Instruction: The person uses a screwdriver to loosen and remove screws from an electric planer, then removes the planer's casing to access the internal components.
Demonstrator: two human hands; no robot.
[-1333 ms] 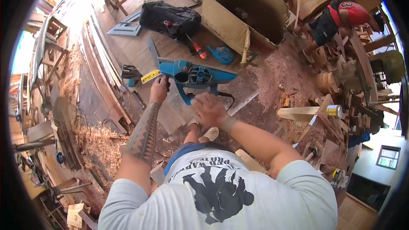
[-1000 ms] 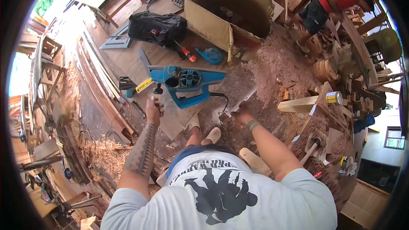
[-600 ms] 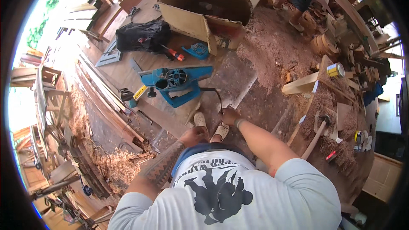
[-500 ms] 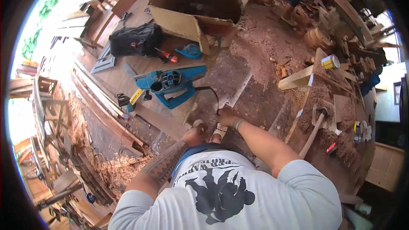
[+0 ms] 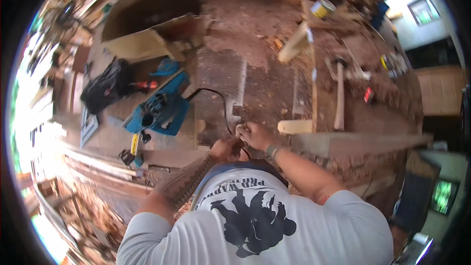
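My left hand (image 5: 224,148) and right hand (image 5: 255,136) are close together in front of my waist, both with fingers closed. A black power cord (image 5: 225,110) runs into them from a blue electric planer (image 5: 159,110) and seems to pass through both grips; a short dark loop shows just below. Something small and pale shows at my right fingertips, too blurred to name. The planer lies on a wooden board to the left, apart from my hands. Beside it are a yellow-marked strip (image 5: 134,143) and a small dark block with a teal part (image 5: 130,158).
Behind the planer are a black bag (image 5: 105,86), an orange-red tool (image 5: 145,85) and a large open cardboard box (image 5: 135,44). To the right, a shavings-covered wooden bench (image 5: 314,83) holds a long-handled hammer (image 5: 340,95) and a yellow-and-white can (image 5: 322,8). Shavings cover much of the floor (image 5: 235,24).
My view has turned right, so the planer and box appear farther left and the bench nearer the middle. My hands have come closer together around the cord.
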